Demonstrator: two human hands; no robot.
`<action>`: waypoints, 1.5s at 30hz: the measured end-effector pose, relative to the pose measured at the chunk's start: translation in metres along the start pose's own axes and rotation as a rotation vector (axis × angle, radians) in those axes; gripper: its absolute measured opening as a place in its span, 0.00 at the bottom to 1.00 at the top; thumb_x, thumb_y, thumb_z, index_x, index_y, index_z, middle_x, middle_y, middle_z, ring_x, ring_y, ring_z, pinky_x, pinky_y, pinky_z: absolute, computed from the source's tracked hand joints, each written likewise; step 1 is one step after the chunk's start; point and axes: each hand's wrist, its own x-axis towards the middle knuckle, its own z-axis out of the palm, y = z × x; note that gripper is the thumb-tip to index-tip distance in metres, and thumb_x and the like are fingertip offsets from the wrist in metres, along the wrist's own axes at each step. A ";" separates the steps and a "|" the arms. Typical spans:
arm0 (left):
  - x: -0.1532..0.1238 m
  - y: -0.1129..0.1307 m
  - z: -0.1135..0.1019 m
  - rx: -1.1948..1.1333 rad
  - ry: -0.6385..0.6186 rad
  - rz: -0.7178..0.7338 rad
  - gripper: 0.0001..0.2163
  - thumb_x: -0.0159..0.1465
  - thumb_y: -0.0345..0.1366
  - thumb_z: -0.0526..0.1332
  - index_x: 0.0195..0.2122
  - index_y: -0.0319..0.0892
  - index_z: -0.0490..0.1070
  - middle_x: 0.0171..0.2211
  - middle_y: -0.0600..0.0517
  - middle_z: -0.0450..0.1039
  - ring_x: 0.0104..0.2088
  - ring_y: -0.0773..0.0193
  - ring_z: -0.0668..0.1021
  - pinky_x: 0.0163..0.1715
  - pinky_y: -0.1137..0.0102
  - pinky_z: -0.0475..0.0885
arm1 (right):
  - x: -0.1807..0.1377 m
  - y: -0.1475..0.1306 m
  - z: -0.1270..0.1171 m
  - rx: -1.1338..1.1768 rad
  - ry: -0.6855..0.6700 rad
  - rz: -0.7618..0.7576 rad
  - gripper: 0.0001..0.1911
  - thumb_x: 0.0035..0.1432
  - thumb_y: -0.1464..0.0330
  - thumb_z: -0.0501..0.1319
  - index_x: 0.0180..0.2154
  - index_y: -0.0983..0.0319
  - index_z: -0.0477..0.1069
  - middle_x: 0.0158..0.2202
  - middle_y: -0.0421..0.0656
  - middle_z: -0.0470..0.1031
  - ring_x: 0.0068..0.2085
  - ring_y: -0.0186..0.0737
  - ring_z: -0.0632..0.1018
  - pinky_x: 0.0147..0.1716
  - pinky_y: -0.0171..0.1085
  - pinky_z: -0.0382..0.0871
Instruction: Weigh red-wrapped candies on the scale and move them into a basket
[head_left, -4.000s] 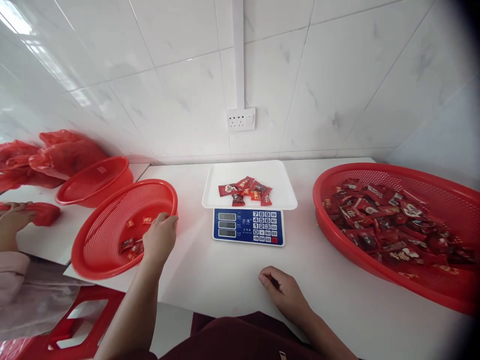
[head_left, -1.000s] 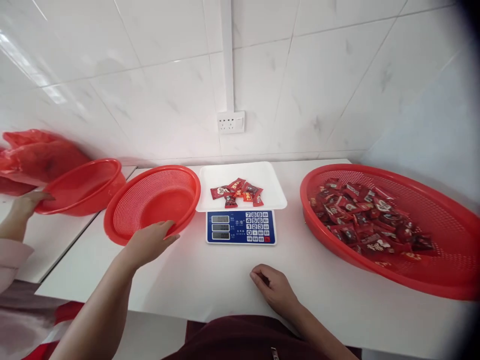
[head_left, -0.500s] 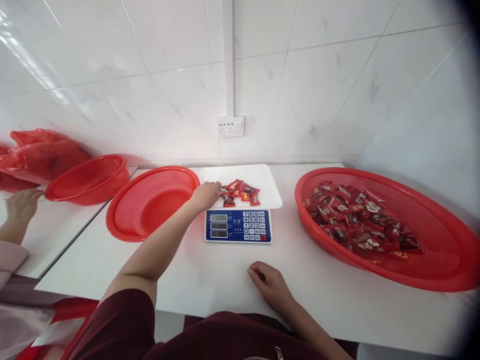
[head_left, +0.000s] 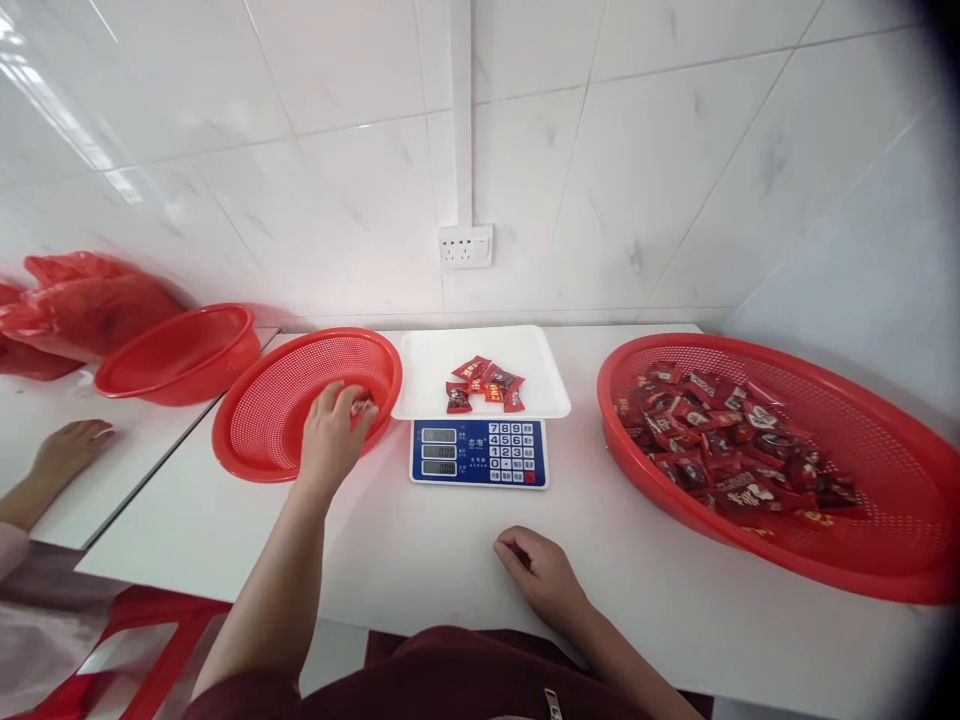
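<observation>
We had taken one packet [head_left: 361, 407] off the tray's [head_left: 541, 372] left edge, leaving fewer there; our left hand [head_left: 330, 432] pinched it just inside the basket's [head_left: 262, 405] right rim. Our right hand [head_left: 546, 577] lay loosely curled near the surface's [head_left: 420, 550] front edge.

Maroon top [head_left: 442, 680], 1 zip pull [head_left: 553, 704]

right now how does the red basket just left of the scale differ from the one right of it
The left basket looks smaller than the right basket. The right basket holds a heap of wrapped packets, while over or in the left basket just one packet shows, by the left hand. Both are red with perforated sides.
</observation>
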 end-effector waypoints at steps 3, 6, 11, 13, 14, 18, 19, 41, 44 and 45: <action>-0.026 -0.016 0.001 0.025 -0.197 -0.057 0.16 0.62 0.44 0.50 0.49 0.46 0.64 0.40 0.48 0.72 0.40 0.51 0.74 0.37 0.59 0.70 | 0.001 -0.002 0.000 -0.004 -0.010 0.009 0.10 0.58 0.64 0.49 0.26 0.55 0.64 0.25 0.41 0.70 0.28 0.41 0.72 0.29 0.39 0.65; -0.033 -0.037 0.004 0.085 -0.191 -0.058 0.14 0.63 0.40 0.49 0.46 0.48 0.67 0.34 0.49 0.74 0.36 0.51 0.75 0.39 0.55 0.69 | 0.001 -0.004 -0.001 -0.011 -0.015 0.008 0.10 0.58 0.64 0.49 0.26 0.55 0.64 0.25 0.41 0.71 0.28 0.41 0.72 0.30 0.39 0.65; -0.019 -0.047 0.003 0.046 -0.040 0.000 0.13 0.60 0.39 0.53 0.46 0.51 0.67 0.42 0.47 0.73 0.48 0.45 0.70 0.48 0.48 0.63 | 0.002 -0.005 -0.002 -0.012 -0.003 0.019 0.10 0.58 0.65 0.49 0.26 0.55 0.64 0.25 0.41 0.71 0.28 0.42 0.72 0.29 0.39 0.65; -0.014 -0.029 0.006 -0.057 0.007 0.089 0.13 0.60 0.41 0.55 0.46 0.50 0.67 0.45 0.48 0.71 0.51 0.47 0.67 0.50 0.52 0.63 | 0.002 -0.004 -0.001 -0.014 0.003 0.017 0.10 0.57 0.65 0.49 0.26 0.55 0.64 0.25 0.41 0.71 0.28 0.42 0.72 0.29 0.38 0.65; -0.012 -0.015 0.010 -0.116 0.012 0.145 0.13 0.61 0.41 0.54 0.46 0.48 0.68 0.45 0.48 0.71 0.51 0.50 0.68 0.50 0.55 0.64 | 0.002 -0.004 -0.001 -0.017 0.006 0.015 0.10 0.57 0.65 0.49 0.26 0.55 0.64 0.25 0.41 0.71 0.28 0.42 0.72 0.29 0.38 0.65; 0.001 0.047 0.032 -0.230 -0.081 0.335 0.10 0.63 0.40 0.53 0.42 0.46 0.69 0.41 0.50 0.72 0.45 0.58 0.71 0.46 0.64 0.67 | 0.001 -0.003 0.000 -0.034 0.010 0.007 0.10 0.58 0.65 0.49 0.26 0.55 0.64 0.26 0.41 0.71 0.28 0.41 0.72 0.30 0.38 0.65; 0.006 0.060 0.038 -0.218 -0.101 0.345 0.09 0.63 0.39 0.53 0.41 0.46 0.69 0.40 0.50 0.72 0.44 0.58 0.71 0.45 0.64 0.66 | 0.001 -0.003 0.000 -0.038 0.008 0.002 0.10 0.58 0.65 0.48 0.26 0.55 0.63 0.26 0.41 0.71 0.28 0.41 0.72 0.30 0.38 0.65; 0.044 0.015 0.007 -0.073 0.199 -0.043 0.17 0.58 0.27 0.55 0.50 0.42 0.63 0.53 0.42 0.56 0.52 0.50 0.65 0.48 0.58 0.66 | 0.001 -0.004 -0.001 -0.025 -0.018 0.005 0.11 0.58 0.64 0.48 0.26 0.55 0.63 0.25 0.40 0.70 0.28 0.41 0.71 0.30 0.38 0.63; 0.043 0.011 0.004 0.076 0.156 -0.058 0.16 0.60 0.34 0.56 0.50 0.41 0.65 0.53 0.41 0.60 0.52 0.44 0.64 0.47 0.50 0.63 | 0.001 -0.003 0.000 -0.028 -0.021 0.007 0.11 0.58 0.64 0.48 0.26 0.55 0.64 0.25 0.40 0.70 0.28 0.42 0.71 0.30 0.39 0.64; 0.043 0.018 0.008 0.089 0.119 -0.013 0.14 0.60 0.35 0.56 0.48 0.42 0.67 0.52 0.43 0.62 0.51 0.45 0.64 0.47 0.51 0.62 | 0.001 -0.002 0.000 -0.028 -0.023 0.006 0.11 0.58 0.64 0.48 0.26 0.55 0.64 0.26 0.40 0.70 0.29 0.42 0.71 0.30 0.39 0.64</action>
